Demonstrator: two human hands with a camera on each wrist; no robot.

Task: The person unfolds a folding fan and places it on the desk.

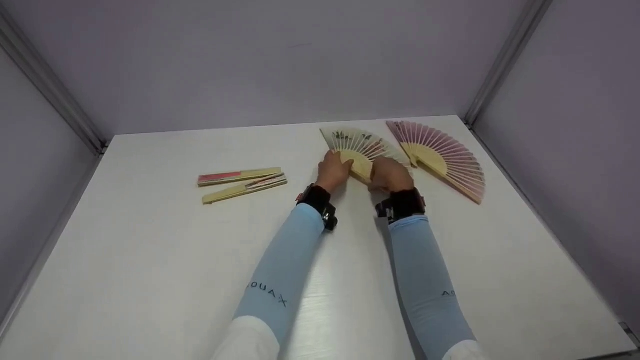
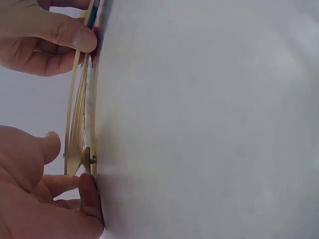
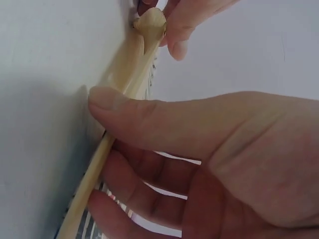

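Cream fan: half spread, flat on the white counter, near the far edge and right of centre; painted leaf with green sprigs toward the back, bamboo ribs converging toward the hands.
Left hand: at the fan's left side; in the left wrist view, lying low beside the rivet end with one fingertip against the counter there; fingers loosely bent, grip on the fan not clear enough to tell.
Right hand: at the fan's right side, over the outer stick; in the right wrist view, thumb pressed on top of the bamboo stick and fingers curled beneath it, pinching it.
Pink fan: fully spread, just right of the cream fan, near the far right corner of the counter, the two leaves close to touching.
Closed fans: two folded, side by side, left of centre, well apart from the hands; the farther one with a red strip along its guard.
Sleeves: pale blue, dark wrist straps on both arms.
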